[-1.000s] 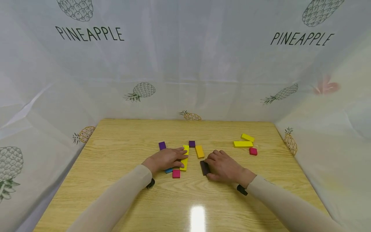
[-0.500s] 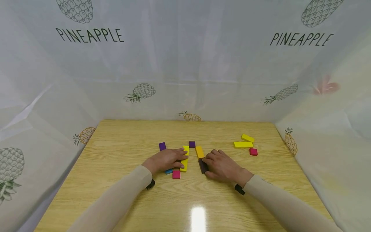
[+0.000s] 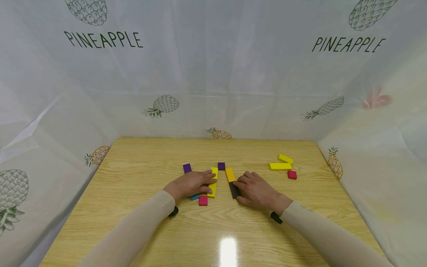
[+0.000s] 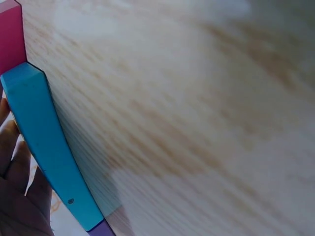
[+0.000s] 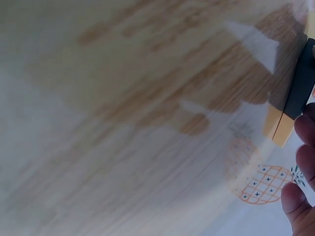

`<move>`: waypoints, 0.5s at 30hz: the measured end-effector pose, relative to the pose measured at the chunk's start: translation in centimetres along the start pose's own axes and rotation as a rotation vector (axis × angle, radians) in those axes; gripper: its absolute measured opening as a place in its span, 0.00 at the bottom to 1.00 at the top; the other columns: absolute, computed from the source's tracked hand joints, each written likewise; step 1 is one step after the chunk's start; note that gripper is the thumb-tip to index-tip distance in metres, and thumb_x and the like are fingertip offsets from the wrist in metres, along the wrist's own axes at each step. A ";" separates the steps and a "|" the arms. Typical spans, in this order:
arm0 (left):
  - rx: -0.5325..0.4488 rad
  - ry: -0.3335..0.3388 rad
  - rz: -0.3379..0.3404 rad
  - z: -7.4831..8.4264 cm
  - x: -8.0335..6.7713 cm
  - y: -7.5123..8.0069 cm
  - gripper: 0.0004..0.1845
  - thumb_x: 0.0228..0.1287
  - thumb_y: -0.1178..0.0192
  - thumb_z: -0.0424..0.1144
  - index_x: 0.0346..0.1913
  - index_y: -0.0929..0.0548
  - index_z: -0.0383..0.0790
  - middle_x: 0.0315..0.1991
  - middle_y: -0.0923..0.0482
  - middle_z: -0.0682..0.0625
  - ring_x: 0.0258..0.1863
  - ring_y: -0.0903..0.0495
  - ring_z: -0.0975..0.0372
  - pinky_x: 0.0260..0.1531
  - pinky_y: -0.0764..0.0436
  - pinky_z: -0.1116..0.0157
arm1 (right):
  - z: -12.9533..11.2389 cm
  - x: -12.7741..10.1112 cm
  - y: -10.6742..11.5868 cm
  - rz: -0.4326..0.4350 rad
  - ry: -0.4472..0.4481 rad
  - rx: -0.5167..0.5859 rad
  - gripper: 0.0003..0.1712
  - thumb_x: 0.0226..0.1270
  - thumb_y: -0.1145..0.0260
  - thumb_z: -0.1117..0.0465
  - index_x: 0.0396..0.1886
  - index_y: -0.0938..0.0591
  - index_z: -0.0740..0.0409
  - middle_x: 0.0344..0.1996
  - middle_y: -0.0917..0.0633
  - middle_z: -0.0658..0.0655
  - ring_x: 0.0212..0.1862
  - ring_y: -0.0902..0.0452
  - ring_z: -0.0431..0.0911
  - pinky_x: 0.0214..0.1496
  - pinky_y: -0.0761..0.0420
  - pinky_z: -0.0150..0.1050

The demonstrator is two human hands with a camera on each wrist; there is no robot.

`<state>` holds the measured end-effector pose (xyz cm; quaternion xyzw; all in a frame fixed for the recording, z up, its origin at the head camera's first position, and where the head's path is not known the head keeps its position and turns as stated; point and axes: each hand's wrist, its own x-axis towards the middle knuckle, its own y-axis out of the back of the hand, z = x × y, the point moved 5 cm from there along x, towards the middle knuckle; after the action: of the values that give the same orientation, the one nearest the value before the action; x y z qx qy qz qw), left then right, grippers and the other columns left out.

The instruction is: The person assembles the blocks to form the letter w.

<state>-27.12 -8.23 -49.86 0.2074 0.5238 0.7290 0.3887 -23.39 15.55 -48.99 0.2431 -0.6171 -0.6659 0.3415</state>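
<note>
My left hand [image 3: 194, 182] lies over a group of wooden blocks, its fingers resting on a long yellow block [image 3: 213, 189]. Under that hand a blue block [image 4: 54, 147] is mostly hidden in the head view. A pink block [image 3: 203, 201] sits at the blue block's near end and a purple block [image 3: 187, 168] at its far end. My right hand [image 3: 257, 191] pinches a black block [image 3: 234, 191] between thumb and fingers. The black block's far end meets an orange block [image 3: 230, 175], the two forming a slanted line. A small dark purple block [image 3: 221, 166] lies between the yellow and orange blocks' far ends.
Toward the back right of the wooden table [image 3: 140, 152] lie a yellow block [image 3: 280, 167], a shorter yellow block [image 3: 285, 158] and a red block [image 3: 292, 175]. A pineapple-printed cloth [image 3: 186, 66] hangs around the table's back and sides.
My right hand has slid the black block slightly left and away from me, up against the orange block's near end. The left hand has stayed in place on the yellow block.
</note>
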 end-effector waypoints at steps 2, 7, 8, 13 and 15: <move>0.001 0.001 0.000 0.0 0.0 0.0 0.31 0.80 0.44 0.56 0.79 0.28 0.47 0.80 0.34 0.49 0.83 0.42 0.57 0.79 0.34 0.55 | 0.0 0.0 0.0 0.003 -0.003 -0.002 0.31 0.75 0.35 0.39 0.66 0.15 0.53 0.54 0.15 0.50 0.57 0.24 0.47 0.62 0.20 0.48; 0.007 0.003 0.001 -0.1 0.0 -0.1 0.32 0.80 0.44 0.57 0.79 0.28 0.48 0.80 0.35 0.49 0.83 0.42 0.57 0.79 0.34 0.55 | 0.0 0.0 0.0 0.014 -0.002 0.002 0.31 0.74 0.34 0.39 0.65 0.15 0.53 0.54 0.14 0.50 0.57 0.23 0.47 0.61 0.20 0.48; 0.008 0.003 0.001 -0.1 0.0 -0.1 0.32 0.80 0.44 0.57 0.79 0.28 0.48 0.81 0.35 0.49 0.83 0.42 0.57 0.79 0.34 0.55 | 0.0 0.0 0.0 0.013 -0.003 0.004 0.31 0.74 0.34 0.39 0.65 0.15 0.53 0.54 0.14 0.50 0.57 0.23 0.47 0.61 0.20 0.48; 0.008 0.002 0.001 0.0 0.0 0.0 0.32 0.80 0.45 0.57 0.79 0.28 0.48 0.81 0.35 0.50 0.83 0.42 0.57 0.79 0.34 0.55 | 0.1 0.0 -0.1 0.007 -0.008 0.014 0.30 0.75 0.34 0.39 0.66 0.15 0.53 0.54 0.14 0.51 0.57 0.23 0.48 0.62 0.21 0.48; 0.008 0.003 0.002 0.0 0.0 0.0 0.32 0.80 0.45 0.57 0.79 0.28 0.48 0.80 0.34 0.50 0.83 0.42 0.57 0.79 0.34 0.55 | 0.1 0.0 -0.1 0.010 -0.008 0.014 0.30 0.74 0.34 0.40 0.66 0.15 0.54 0.54 0.14 0.51 0.57 0.23 0.48 0.62 0.20 0.48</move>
<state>-27.09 -8.24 -49.82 0.2083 0.5271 0.7276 0.3864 -23.46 15.58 -49.04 0.2398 -0.6243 -0.6609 0.3405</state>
